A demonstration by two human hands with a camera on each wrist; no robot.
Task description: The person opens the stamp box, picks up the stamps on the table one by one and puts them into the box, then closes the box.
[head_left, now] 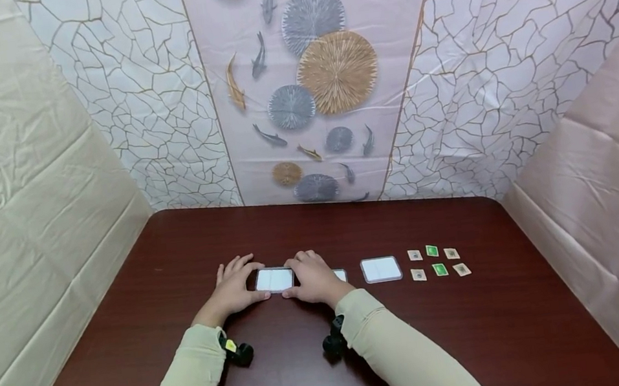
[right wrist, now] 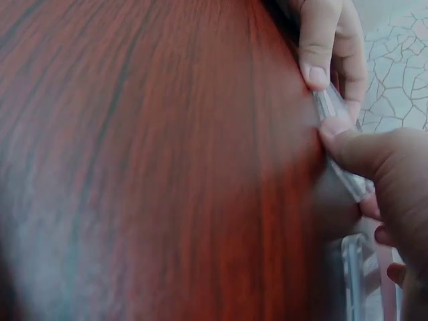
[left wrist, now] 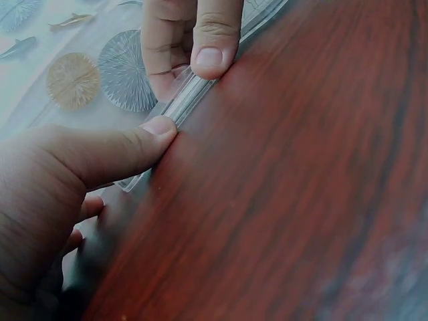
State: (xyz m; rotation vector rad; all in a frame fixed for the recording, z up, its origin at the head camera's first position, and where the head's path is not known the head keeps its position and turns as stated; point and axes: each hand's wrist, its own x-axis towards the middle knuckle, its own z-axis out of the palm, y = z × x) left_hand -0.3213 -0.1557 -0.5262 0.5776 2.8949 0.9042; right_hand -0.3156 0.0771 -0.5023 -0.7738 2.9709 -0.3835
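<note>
A small flat clear plastic case [head_left: 274, 280] with a white face lies on the table between both hands. My left hand [head_left: 234, 288] holds its left end, the thumb on the near edge and the fingers toward the far edge. At the right end, my right hand [head_left: 313, 277] grips it the same way. In the left wrist view the left thumb presses the clear rim [left wrist: 184, 100] of the case. A second white-faced case [head_left: 340, 275] shows partly behind the right hand. Farther right lies a third such case [head_left: 381, 269].
Several small square pieces lie in two rows on the right, among them a green one [head_left: 432, 251] and a beige one [head_left: 415, 255]. The dark red-brown table [head_left: 285, 366] meets a patterned cloth wall [head_left: 306, 122] at its far edge.
</note>
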